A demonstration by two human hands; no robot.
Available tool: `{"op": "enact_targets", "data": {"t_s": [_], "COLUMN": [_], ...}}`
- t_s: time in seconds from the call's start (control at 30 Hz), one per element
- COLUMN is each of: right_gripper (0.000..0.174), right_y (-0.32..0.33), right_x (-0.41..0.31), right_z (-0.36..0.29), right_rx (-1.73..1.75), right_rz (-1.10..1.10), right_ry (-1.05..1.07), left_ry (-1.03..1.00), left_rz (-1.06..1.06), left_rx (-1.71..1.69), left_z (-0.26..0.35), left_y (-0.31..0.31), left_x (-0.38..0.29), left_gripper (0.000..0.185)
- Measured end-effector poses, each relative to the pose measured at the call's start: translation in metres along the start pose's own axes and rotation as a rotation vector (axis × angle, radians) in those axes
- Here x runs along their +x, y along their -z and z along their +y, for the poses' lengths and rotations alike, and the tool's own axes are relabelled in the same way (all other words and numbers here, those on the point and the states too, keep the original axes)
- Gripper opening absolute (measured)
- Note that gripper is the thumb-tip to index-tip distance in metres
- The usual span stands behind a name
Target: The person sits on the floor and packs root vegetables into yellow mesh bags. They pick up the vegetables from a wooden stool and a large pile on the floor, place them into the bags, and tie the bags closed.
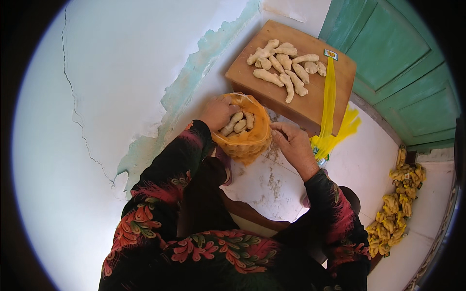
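Observation:
An orange mesh bag [248, 154] stands on the floor in front of me, its mouth spread wide with a pale cord around it. Several ginger pieces [240, 126] show inside. My left hand [217, 112] lies over the bag's left rim, fingers curled on the edge and partly hidden. At the opposite side, the bent fingertips of my right hand [293, 143] meet or nearly meet the rim; whether they pinch it is unclear. Beyond the bag, loose ginger roots [282, 65] are spread on a low wooden table [247, 82].
Yellow mesh bags [329, 98] with a label drape over the table's right edge to the floor. Filled yellow net bags of ginger [391, 214] line the floor at right. A peeling wall [120, 72] rises at left, a green door [397, 54] behind the table.

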State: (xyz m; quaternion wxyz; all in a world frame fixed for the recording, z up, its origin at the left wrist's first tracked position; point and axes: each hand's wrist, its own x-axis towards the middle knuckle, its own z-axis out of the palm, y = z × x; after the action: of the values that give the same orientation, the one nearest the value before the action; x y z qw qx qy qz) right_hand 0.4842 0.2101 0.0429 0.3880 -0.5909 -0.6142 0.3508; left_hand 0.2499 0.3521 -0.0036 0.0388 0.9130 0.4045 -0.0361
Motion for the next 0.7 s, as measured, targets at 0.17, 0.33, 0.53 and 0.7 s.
{"op": "enact_targets", "data": {"t_s": [0.17, 0.33, 0.53, 0.7], "right_gripper": [0.023, 0.022, 0.028, 0.034], "right_y": [-0.023, -0.032, -0.009, 0.008], "right_x": [0.025, 0.010, -0.012, -0.021], "right_z": [0.013, 0.037, -0.004, -0.092], "right_rx": [-0.236, -0.418, -0.049, -0.033], "right_rz": [0.018, -0.284, 0.116, 0.245], "right_ry": [0.499, 0.307, 0.216, 0.326], "left_ry": [0.013, 0.111, 0.005, -0.072], "left_rz": [0.003, 0.057, 0.106, -0.086], "left_rx": [-0.224, -0.564, -0.102, -0.328], "left_z": [-0.006, -0.010, 0.030, 0.102], "left_y": [0.006, 0.029, 0.074, 0.113], "left_x": [0.020, 0.007, -0.026, -0.038], "left_gripper": [0.032, 0.035, 0.032, 0.023]}}
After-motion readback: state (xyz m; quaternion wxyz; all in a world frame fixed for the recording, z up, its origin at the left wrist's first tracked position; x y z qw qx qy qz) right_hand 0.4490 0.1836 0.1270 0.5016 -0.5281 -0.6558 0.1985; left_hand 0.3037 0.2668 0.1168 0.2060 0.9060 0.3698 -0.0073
